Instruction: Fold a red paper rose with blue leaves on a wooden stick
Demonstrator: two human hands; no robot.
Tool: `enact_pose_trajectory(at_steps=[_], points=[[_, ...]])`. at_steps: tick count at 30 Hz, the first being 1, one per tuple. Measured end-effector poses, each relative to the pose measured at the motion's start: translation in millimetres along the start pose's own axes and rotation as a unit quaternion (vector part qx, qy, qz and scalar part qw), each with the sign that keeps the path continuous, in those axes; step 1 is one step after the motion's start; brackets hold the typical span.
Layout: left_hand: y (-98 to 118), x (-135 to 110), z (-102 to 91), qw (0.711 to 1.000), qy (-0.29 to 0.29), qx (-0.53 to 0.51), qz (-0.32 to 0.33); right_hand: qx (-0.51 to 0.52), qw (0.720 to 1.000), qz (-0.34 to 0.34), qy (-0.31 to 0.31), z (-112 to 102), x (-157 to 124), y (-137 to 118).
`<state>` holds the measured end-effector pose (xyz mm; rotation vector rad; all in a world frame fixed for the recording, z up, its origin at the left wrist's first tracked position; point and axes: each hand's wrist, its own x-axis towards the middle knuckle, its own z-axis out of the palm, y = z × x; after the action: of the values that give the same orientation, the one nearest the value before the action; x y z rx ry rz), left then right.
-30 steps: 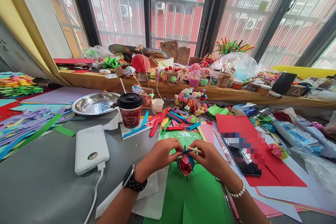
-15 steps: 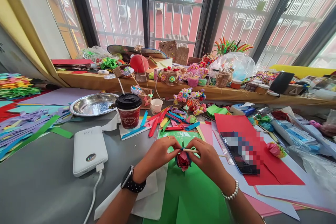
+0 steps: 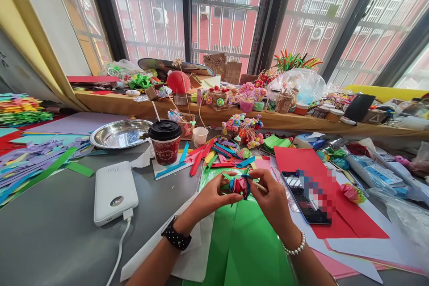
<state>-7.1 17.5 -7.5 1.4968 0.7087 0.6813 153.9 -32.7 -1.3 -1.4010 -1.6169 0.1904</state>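
Observation:
Both hands meet above a green paper sheet (image 3: pixel 244 241) on the grey table. Between them is a small pink and red folded paper flower (image 3: pixel 240 185) with blue and green edges. My left hand (image 3: pixel 212 196) pinches the flower from the left with its fingers curled. My right hand (image 3: pixel 273 199) grips the flower from the right, and a thin wooden stick (image 3: pixel 260 186) runs through its fingers. A black watch is on the left wrist, a pearl bracelet on the right.
A white power bank (image 3: pixel 115 191) with its cable lies left. A lidded coffee cup (image 3: pixel 165 141) and a steel bowl (image 3: pixel 120 133) stand behind it. A phone (image 3: pixel 303 196) rests on red paper (image 3: pixel 348 219) at right. Coloured paper strips (image 3: pixel 214 154) and paper flowers (image 3: pixel 243 127) crowd the back.
Both hands have lifted the flower up and away from me, and turned it from hanging bloom-down below the fingers to sitting between the fingertips.

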Motion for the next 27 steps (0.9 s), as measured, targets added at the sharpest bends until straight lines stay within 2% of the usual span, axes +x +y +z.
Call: enact_pose_trajectory(at_steps=[4, 6, 12, 22, 27], points=[[3.2, -0.9, 2.3, 0.997, 0.055, 0.053, -0.004, 0.012, 0.998, -0.052, -0.039, -2.4, 1.8, 1.7], [4.3, -0.8, 2.0, 0.993, 0.081, 0.085, -0.005, -0.006, 0.996, -0.085, -0.036, -2.3, 1.7, 1.8], [3.3, 0.5, 1.0, 0.986, 0.122, 0.117, 0.001, -0.072, 0.985, -0.145, -0.054, 4.8, -2.1, 4.8], [2.3, 0.7, 0.1, 0.97, 0.173, 0.171, -0.001, -0.15, 0.971, -0.142, -0.119, 11.5, -4.5, 3.3], [3.2, 0.0, -0.6, 0.97, 0.175, 0.164, 0.043, -0.132, 0.975, -0.134, -0.12, 10.6, -3.3, 2.2]])
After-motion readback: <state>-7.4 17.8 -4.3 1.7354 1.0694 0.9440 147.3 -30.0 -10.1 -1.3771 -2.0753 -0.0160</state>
